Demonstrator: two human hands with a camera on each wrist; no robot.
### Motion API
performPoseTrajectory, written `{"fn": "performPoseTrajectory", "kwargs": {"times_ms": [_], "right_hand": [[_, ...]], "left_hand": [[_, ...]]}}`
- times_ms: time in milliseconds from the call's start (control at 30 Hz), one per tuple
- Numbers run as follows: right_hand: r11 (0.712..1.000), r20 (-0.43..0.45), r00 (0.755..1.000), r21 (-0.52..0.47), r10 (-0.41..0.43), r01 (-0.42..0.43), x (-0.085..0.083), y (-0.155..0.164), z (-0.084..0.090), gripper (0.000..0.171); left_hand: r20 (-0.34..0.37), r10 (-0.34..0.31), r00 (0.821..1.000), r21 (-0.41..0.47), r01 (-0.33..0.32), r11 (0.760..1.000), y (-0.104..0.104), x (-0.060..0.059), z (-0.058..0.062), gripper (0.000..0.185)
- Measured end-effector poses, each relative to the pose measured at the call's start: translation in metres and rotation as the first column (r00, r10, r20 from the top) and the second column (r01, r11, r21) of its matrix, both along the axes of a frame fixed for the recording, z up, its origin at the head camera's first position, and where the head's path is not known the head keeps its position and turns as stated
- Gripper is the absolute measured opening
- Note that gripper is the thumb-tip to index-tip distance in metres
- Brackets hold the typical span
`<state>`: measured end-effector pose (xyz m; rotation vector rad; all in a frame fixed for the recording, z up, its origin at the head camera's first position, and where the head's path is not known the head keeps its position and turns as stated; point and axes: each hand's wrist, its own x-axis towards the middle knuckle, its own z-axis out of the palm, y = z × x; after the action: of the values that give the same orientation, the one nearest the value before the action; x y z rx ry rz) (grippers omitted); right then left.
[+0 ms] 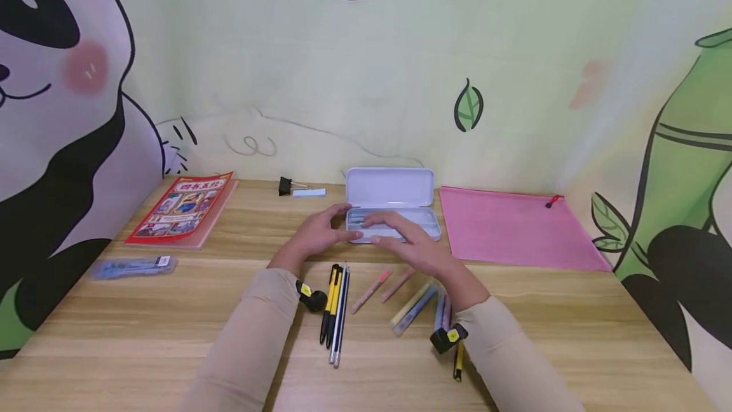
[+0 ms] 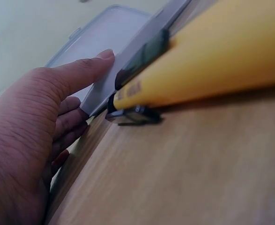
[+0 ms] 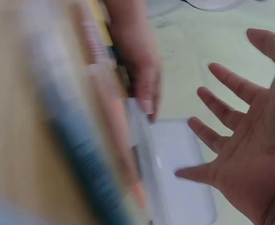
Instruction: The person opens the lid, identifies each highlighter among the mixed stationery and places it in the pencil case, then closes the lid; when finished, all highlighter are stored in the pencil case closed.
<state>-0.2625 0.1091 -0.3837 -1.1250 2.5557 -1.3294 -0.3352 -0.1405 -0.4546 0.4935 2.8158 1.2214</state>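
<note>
A white pencil case (image 1: 390,187) stands at the back of the table with its lid raised against the wall side. My left hand (image 1: 314,234) grips its left end; in the left wrist view the thumb lies along the tray's front wall (image 2: 100,89) and the other fingers wrap the end. Over the case's front right hovers my right hand (image 1: 414,243), its fingers spread and nothing held, as the right wrist view shows. Closer to me lie yellow-and-black pens (image 1: 330,304), dark striped pencils (image 1: 340,316), pinkish pens (image 1: 370,291) and yellow and blue highlighters (image 1: 414,309).
To the right lies a pink zip pouch (image 1: 520,227). A red booklet (image 1: 182,208) and a clear packet of blue pens (image 1: 134,267) are at the left. A black binder clip (image 1: 284,186) and a light-blue strip (image 1: 309,192) sit by the wall. Another yellow pen (image 1: 459,361) lies beneath the right wrist.
</note>
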Motion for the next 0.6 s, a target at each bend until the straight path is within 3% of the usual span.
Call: {"fn": "performPoseTrajectory", "kwargs": {"times_ms": [100, 300, 433, 600], "right_hand": [[0.996, 0.001, 0.999, 0.067, 0.052, -0.052, 0.003, 0.005, -0.011, 0.033], [0.977, -0.087, 0.996, 0.212, -0.013, 0.031, -0.002, 0.019, -0.043, 0.027], [0.972, -0.119, 0.993, 0.232, 0.008, 0.02, -0.009, 0.021, -0.055, 0.022], [0.97, -0.108, 0.994, 0.242, 0.014, 0.013, -0.011, 0.021, -0.057, 0.017]], "left_hand": [[-0.007, 0.001, 1.0, 0.006, -0.001, 1.0, -0.001, -0.001, 0.001, 0.091], [0.012, 0.002, 1.0, 0.002, -0.002, 1.0, 0.004, 0.0, 0.0, 0.094], [0.021, 0.018, 1.0, 0.012, -0.019, 1.0, 0.002, 0.001, 0.001, 0.092], [0.023, 0.011, 1.0, 0.018, -0.012, 1.0, 0.002, 0.001, 0.002, 0.092]]}}
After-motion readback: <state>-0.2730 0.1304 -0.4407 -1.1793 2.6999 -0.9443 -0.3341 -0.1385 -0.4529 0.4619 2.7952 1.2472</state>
